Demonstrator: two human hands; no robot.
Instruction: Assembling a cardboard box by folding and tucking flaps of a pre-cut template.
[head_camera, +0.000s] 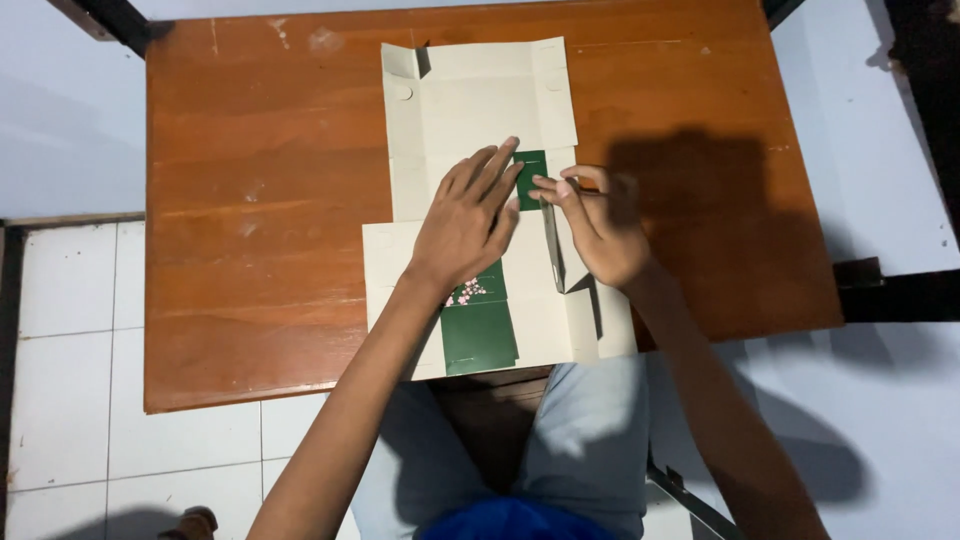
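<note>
Worn brown wooden surface (260, 200) carries flattened cream cardboard box (480, 100); left hand (465, 225), fingers together, should press the dark green paper strip (480, 335) firmly while right hand (600, 225) pinches its end.

Your left hand (468, 222) and right hand (598, 225) sit close together over the flattened cardboard (480, 100), with only a narrow gap between them where the green piece (531, 165) shows. You have open wooden table (260, 230) to the left of the cardboard, wide and bare. To the right of your right hand the tabletop lies in shadow but is free as well. Behind the cardboard only a thin strip of table remains before the far edge. A raised flap (590, 300) stands near your right wrist.
</note>
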